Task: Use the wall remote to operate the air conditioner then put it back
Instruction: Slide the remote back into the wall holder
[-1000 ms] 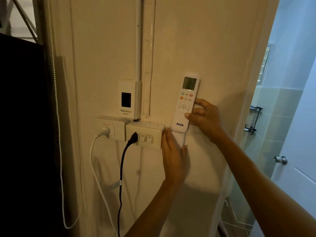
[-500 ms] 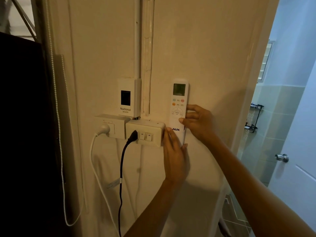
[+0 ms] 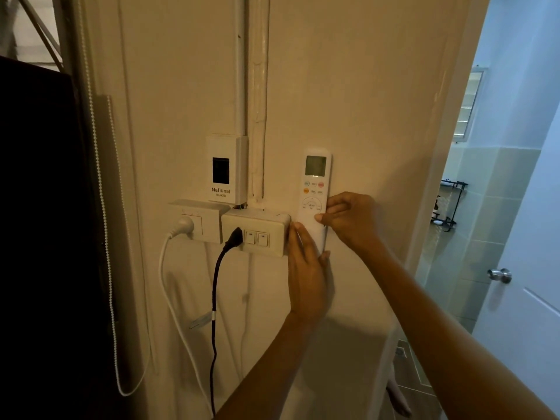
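A white air-conditioner remote (image 3: 314,183) stands upright against the cream wall, its small screen at the top and coloured buttons below. Its lower end sits in a white wall holder (image 3: 321,241), mostly hidden behind my hands. My right hand (image 3: 348,219) grips the remote's right edge, thumb on its front. My left hand (image 3: 306,271) lies flat on the wall over the holder, fingers pointing up beside the remote's lower part. The air conditioner is out of view.
Left of the remote are a switch-and-socket box (image 3: 257,231) with a black plug, a second socket (image 3: 200,219) with a white plug, and a breaker box (image 3: 225,169). A bead cord (image 3: 103,207) hangs at left. A doorway and white door with knob (image 3: 500,275) are at right.
The remote has slid straight down into the holder; its AUX label is now hidden. My right hand came down with it, and my left hand stayed on the holder.
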Action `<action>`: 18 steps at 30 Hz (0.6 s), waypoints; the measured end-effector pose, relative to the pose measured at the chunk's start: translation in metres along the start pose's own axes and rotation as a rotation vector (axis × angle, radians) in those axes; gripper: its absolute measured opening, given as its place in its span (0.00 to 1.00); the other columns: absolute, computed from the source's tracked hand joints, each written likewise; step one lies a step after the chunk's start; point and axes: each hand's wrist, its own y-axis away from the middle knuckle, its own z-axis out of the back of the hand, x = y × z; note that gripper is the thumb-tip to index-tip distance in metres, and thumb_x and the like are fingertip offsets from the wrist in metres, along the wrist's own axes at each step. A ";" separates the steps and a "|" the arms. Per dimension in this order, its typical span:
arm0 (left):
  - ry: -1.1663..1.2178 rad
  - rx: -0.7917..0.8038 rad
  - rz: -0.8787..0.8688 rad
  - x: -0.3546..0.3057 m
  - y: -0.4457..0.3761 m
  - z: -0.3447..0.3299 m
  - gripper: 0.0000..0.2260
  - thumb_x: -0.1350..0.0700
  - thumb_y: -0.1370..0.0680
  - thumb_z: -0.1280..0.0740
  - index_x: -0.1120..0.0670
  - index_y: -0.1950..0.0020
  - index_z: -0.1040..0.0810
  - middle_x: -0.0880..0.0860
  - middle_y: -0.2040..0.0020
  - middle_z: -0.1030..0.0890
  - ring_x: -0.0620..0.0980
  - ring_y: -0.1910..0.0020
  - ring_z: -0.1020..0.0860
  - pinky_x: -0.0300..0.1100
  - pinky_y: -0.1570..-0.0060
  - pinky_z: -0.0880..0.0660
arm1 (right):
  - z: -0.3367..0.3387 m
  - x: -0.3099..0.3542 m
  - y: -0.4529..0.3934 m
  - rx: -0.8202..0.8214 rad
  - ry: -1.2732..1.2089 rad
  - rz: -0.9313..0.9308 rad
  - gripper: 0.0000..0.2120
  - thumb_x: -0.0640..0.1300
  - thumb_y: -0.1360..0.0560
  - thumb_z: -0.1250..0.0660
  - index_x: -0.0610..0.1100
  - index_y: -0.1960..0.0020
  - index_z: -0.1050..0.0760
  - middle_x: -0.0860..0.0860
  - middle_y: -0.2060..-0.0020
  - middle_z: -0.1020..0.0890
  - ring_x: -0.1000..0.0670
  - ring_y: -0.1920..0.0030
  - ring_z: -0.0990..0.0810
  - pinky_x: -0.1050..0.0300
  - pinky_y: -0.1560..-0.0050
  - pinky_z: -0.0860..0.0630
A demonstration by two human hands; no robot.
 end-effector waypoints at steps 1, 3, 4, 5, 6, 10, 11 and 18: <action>-0.001 0.001 0.002 0.000 0.000 0.000 0.34 0.55 0.24 0.33 0.60 0.26 0.49 0.65 0.26 0.41 0.63 0.28 0.39 0.54 0.39 0.29 | 0.000 -0.001 0.000 -0.003 -0.005 -0.003 0.14 0.43 0.34 0.25 0.41 0.50 0.21 0.44 0.51 0.15 0.48 0.52 0.15 0.54 0.52 0.19; -0.006 0.008 0.007 -0.001 0.000 0.000 0.34 0.55 0.25 0.32 0.60 0.26 0.48 0.65 0.27 0.40 0.64 0.29 0.38 0.55 0.39 0.28 | 0.002 -0.001 0.000 0.008 0.000 0.000 0.14 0.43 0.33 0.25 0.40 0.50 0.20 0.44 0.50 0.15 0.48 0.51 0.16 0.53 0.50 0.19; -0.012 0.009 0.005 0.000 0.000 -0.001 0.34 0.55 0.25 0.32 0.61 0.26 0.48 0.65 0.27 0.40 0.64 0.29 0.37 0.55 0.39 0.28 | 0.003 0.001 0.001 0.018 0.005 -0.005 0.14 0.42 0.33 0.25 0.40 0.49 0.21 0.44 0.49 0.15 0.47 0.50 0.16 0.53 0.49 0.19; -0.020 0.007 0.000 0.000 0.000 -0.001 0.34 0.55 0.25 0.32 0.61 0.26 0.48 0.65 0.27 0.40 0.64 0.28 0.38 0.55 0.39 0.27 | 0.004 0.001 0.001 0.023 0.004 -0.004 0.14 0.42 0.33 0.25 0.39 0.49 0.21 0.43 0.49 0.15 0.47 0.50 0.16 0.53 0.49 0.19; -0.025 0.009 -0.002 0.000 0.000 -0.001 0.34 0.55 0.25 0.32 0.62 0.26 0.48 0.65 0.26 0.41 0.64 0.28 0.38 0.55 0.39 0.27 | 0.005 0.002 0.002 0.031 0.007 -0.005 0.15 0.42 0.33 0.26 0.39 0.48 0.21 0.43 0.48 0.16 0.47 0.49 0.16 0.53 0.49 0.19; -0.009 0.023 0.016 0.000 -0.001 -0.001 0.34 0.55 0.24 0.33 0.62 0.25 0.49 0.64 0.25 0.43 0.63 0.27 0.41 0.54 0.37 0.29 | 0.008 0.004 0.002 0.043 -0.018 -0.014 0.16 0.42 0.32 0.26 0.39 0.46 0.21 0.44 0.47 0.16 0.49 0.50 0.17 0.65 0.57 0.22; -0.006 0.031 0.017 -0.001 -0.001 0.000 0.34 0.54 0.24 0.34 0.61 0.25 0.50 0.63 0.25 0.44 0.62 0.27 0.42 0.54 0.37 0.29 | 0.009 0.004 0.002 0.044 -0.038 -0.019 0.16 0.42 0.32 0.26 0.39 0.46 0.20 0.44 0.48 0.16 0.50 0.51 0.17 0.67 0.59 0.24; -0.012 0.046 -0.021 0.000 0.002 0.013 0.33 0.54 0.23 0.36 0.62 0.25 0.50 0.63 0.24 0.45 0.62 0.26 0.43 0.52 0.35 0.33 | 0.040 0.025 0.017 -0.025 -0.427 -0.142 0.13 0.45 0.29 0.30 0.42 0.46 0.21 0.43 0.52 0.15 0.49 0.53 0.16 0.52 0.48 0.19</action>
